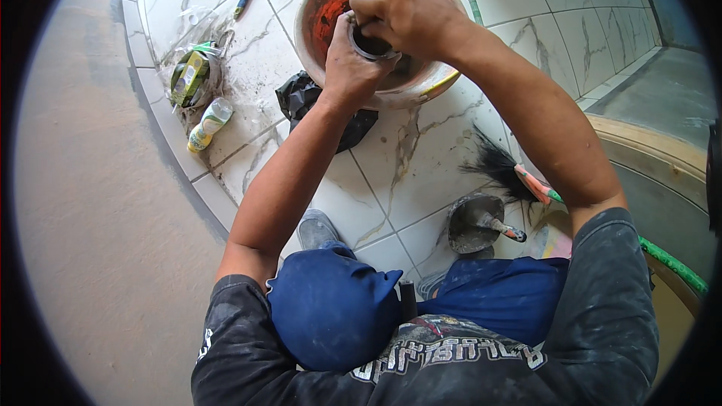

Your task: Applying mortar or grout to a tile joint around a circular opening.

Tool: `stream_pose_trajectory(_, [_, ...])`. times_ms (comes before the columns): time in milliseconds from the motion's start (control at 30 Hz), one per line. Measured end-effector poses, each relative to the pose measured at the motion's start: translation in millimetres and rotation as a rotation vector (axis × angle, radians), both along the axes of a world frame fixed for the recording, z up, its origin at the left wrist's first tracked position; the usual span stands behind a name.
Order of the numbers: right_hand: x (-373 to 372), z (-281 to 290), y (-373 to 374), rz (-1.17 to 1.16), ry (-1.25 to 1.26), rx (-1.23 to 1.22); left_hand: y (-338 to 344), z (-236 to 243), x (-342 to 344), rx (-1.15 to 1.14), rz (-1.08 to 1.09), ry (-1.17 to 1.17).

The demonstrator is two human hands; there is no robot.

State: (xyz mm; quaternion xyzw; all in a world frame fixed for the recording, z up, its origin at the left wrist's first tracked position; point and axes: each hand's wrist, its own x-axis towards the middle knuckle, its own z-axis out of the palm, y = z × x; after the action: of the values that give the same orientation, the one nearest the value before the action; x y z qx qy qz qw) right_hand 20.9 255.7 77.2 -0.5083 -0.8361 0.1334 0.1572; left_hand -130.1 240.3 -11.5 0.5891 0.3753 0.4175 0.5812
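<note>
Left hand (352,68) curled round small cup (371,50), right hand (414,16) bunched at its mouth, can't tell if gripping, orange-stained bucket (325,19) below both

Head-worn fisheye, facing steeply down, near left hand (350,66), right hand (412,18)

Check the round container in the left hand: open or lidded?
Open: the round container shows an uncovered rim and dark inside, beside the right hand.
</note>
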Motion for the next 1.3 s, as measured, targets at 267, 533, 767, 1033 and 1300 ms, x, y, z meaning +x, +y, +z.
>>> stream_pose_trajectory(267, [0.8, 0.1, -5.5, -0.023, 0.032, 0.135, -1.4, 3.6, 1.4, 0.077, 0.016, 0.075])
stream_pose_trajectory(533, [-1.8, 5.1, -3.8, -0.045, -0.169, 0.039, 3.8, -5.3, 0.1, 0.081, -0.012, 0.063])
stream_pose_trajectory(767, [10.1, 2.3, -2.7, -0.003, -0.127, -0.037, 0.4, 6.4, 4.8, 0.116, 0.004, 0.084])
stream_pose_trajectory(1033, [13.0, -0.2, -3.7, 0.011, -0.151, -0.042, -0.4, 5.4, 5.4, 0.131, 0.013, 0.123])
stream_pose_trajectory(1300, [12.9, 4.9, 1.4, 0.010, -0.172, -0.009, -0.6, 0.4, 5.3, 0.084, 0.008, 0.078])
